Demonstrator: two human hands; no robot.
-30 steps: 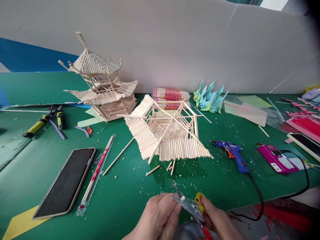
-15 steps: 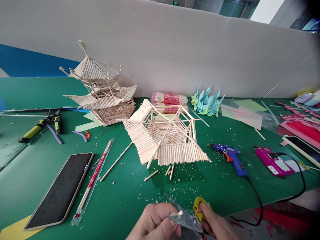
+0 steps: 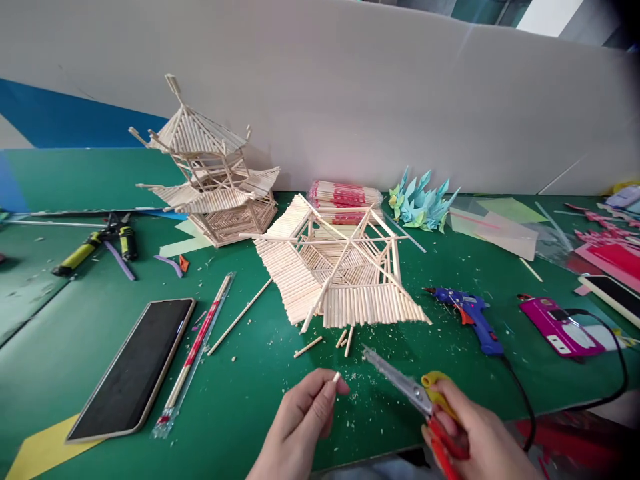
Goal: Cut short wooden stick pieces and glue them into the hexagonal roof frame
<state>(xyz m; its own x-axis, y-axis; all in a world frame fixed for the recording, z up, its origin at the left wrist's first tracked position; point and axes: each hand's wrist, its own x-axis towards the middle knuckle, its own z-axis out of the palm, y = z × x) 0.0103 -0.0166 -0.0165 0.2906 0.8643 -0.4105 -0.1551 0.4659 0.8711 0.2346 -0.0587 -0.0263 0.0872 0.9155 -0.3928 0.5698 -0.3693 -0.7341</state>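
Near the front edge, my left hand (image 3: pixel 305 417) pinches a short wooden stick (image 3: pixel 337 377), its pale end showing past the thumb. My right hand (image 3: pixel 467 427) grips scissors (image 3: pixel 400 383) by their yellow and red handles; the blades look closed and point up to the left, apart from the stick. Beyond both hands sits a partly covered hexagonal roof of wooden sticks (image 3: pixel 373 307), with bare frame on its right and back sides. Several short cut sticks (image 3: pixel 309 347) lie just in front of it, among pale crumbs.
A finished stick pagoda (image 3: pixel 215 207) stands back left. A blue glue gun (image 3: pixel 470 313) lies right, its cord running to a magenta device (image 3: pixel 560 327). On the left are a phone (image 3: pixel 133 367), wrapped chopsticks (image 3: pixel 193 353) and pliers (image 3: pixel 100 243). Blue folded-paper work (image 3: pixel 423 203) is behind.
The scissors have moved right and away from the stick, and their blades have come together. My left hand has shifted slightly and still holds the short stick. The view has moved a little.
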